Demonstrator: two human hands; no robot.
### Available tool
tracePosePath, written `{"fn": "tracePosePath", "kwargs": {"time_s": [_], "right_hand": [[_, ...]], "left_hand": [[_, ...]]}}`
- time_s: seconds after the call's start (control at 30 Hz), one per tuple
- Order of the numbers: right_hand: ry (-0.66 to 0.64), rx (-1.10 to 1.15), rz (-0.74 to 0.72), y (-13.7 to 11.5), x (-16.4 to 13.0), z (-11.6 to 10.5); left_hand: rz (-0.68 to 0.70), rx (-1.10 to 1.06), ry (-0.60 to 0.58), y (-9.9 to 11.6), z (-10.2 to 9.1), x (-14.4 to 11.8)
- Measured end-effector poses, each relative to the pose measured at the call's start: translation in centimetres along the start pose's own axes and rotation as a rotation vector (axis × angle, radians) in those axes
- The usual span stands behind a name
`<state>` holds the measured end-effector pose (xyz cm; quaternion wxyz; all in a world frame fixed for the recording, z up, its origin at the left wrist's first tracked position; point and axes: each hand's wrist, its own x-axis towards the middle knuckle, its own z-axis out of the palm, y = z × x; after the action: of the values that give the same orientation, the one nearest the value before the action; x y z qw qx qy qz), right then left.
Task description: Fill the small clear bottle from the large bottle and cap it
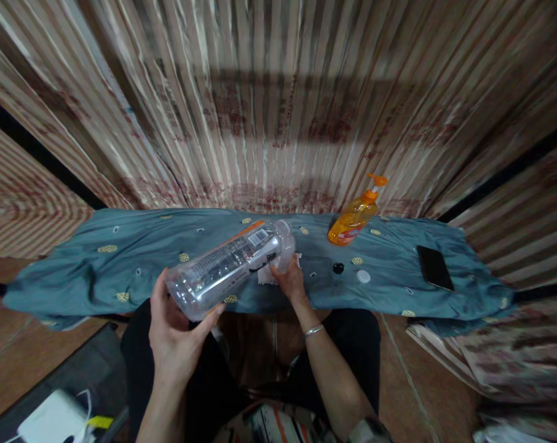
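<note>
A large clear plastic bottle [227, 267] with a printed label and an orange stripe lies tilted across both hands above the cloth-covered table. My left hand [174, 332] grips its base end, thumb along the near side and fingers behind. Near the shoulder and neck, my right hand [290, 280] is closed on the bottle, its fingertips partly hidden. A crumpled white tissue [268, 275] shows beneath the bottle beside my right hand; whether the fingers touch it I cannot tell. To the right are a small black cap [338, 268] and a white disc [363, 276].
An orange pump bottle [353, 218] stands toward the table's back edge. A dark phone-like slab [434, 267] lies at the right on the teal patterned cloth [389, 289]. Striped curtains [278, 111] hang behind. At lower left, a white device [55, 418] with cables rests on a dark surface.
</note>
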<state>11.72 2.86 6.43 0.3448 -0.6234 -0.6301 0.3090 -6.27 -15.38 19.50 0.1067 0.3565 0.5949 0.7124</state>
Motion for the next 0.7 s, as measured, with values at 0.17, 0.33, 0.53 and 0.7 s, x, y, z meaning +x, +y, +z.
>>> {"fn": "tracePosePath", "kwargs": {"time_s": [0.17,0.33,0.53,0.7], "right_hand": [[-0.003,-0.003,0.000,0.09,0.03,0.05],[0.026,0.050,-0.032,0.64,0.17,0.37],[0.016,0.041,-0.025,0.75,0.16,0.40],[0.009,0.014,0.004,0.43,0.13,0.25]], "left_hand": [[0.025,-0.006,-0.019,-0.02,-0.09,0.02],[0.048,0.009,-0.015,-0.25,-0.14,0.07],[0.058,0.017,-0.013,-0.43,-0.26,0.06],[0.066,0.015,-0.018,-0.30,-0.25,0.00]]}}
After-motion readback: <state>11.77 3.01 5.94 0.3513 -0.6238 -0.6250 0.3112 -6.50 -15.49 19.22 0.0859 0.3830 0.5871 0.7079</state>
